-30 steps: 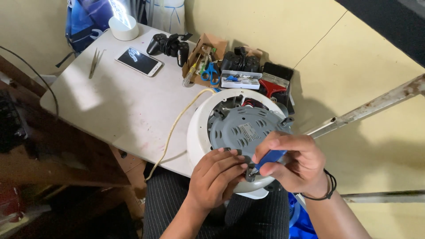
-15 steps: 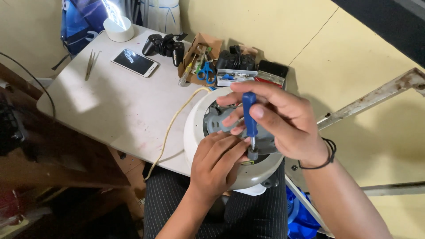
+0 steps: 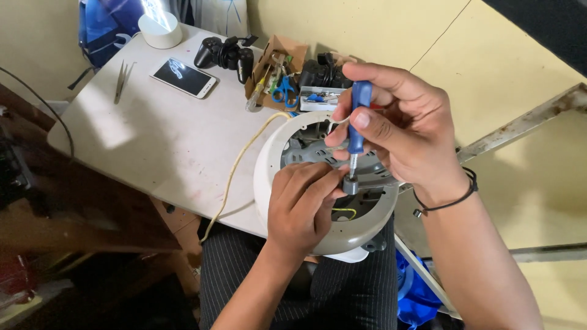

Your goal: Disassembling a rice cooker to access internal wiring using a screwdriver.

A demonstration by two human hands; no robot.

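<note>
The right hand (image 3: pixel 400 137) is pinching a blue-handled screwdriver (image 3: pixel 357 125) upright, tip pointing toward 6 o'clock into the round white plastic appliance base (image 3: pixel 269 165); the left hand (image 3: pixel 302 205) is gripping the grey fitting (image 3: pixel 351 185).

Bright daylight falls from upper left, leaving a glaring patch on the white tabletop (image 3: pixel 153 140); the lower left corner sinks into soft, murky shadow.

On the white table (image 3: pixel 153 140) lie a smartphone (image 3: pixel 183 77) with a dark screen, metal tweezers (image 3: pixel 122 79) and a black game controller (image 3: pixel 225 52). A round white lamp (image 3: pixel 160 29) stands at the far edge. An open cardboard box (image 3: pixel 276 70) holds blue-handled scissors (image 3: pixel 283 90) and what look like pens.
</note>
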